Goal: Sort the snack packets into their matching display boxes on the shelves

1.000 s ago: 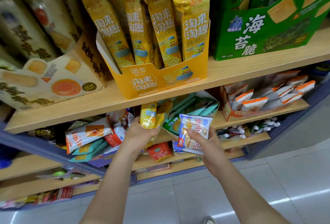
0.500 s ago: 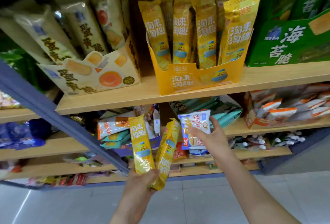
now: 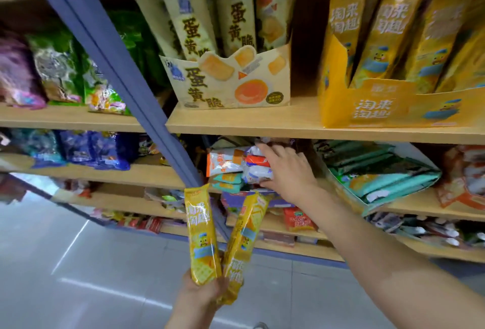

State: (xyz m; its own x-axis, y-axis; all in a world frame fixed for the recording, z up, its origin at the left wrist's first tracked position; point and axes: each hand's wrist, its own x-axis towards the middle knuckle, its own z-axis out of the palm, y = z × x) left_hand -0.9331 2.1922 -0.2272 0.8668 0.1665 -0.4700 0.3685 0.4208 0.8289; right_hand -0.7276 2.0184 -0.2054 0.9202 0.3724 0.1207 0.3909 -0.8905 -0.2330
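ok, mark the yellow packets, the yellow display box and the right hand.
yellow packets (image 3: 202,236): head view, front face of the left packet.
yellow display box (image 3: 388,108): head view, front panel.
right hand (image 3: 288,173): head view, back of the hand, holding white packet (image 3: 256,171).

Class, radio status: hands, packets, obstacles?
Left hand grips two yellow packets. Right hand holds white packet at shelf pile. Yellow box upper right, unobstructed.

1. The left hand (image 3: 202,294) has come down and nearer. It now holds the two yellow packets (image 3: 202,234) low, standing up side by side.
2. The right hand (image 3: 286,173) has gone left and farther in. Its white packet (image 3: 256,171) now touches the pile of packets (image 3: 223,163).
3. The yellow box (image 3: 393,105) now shows far to the right.
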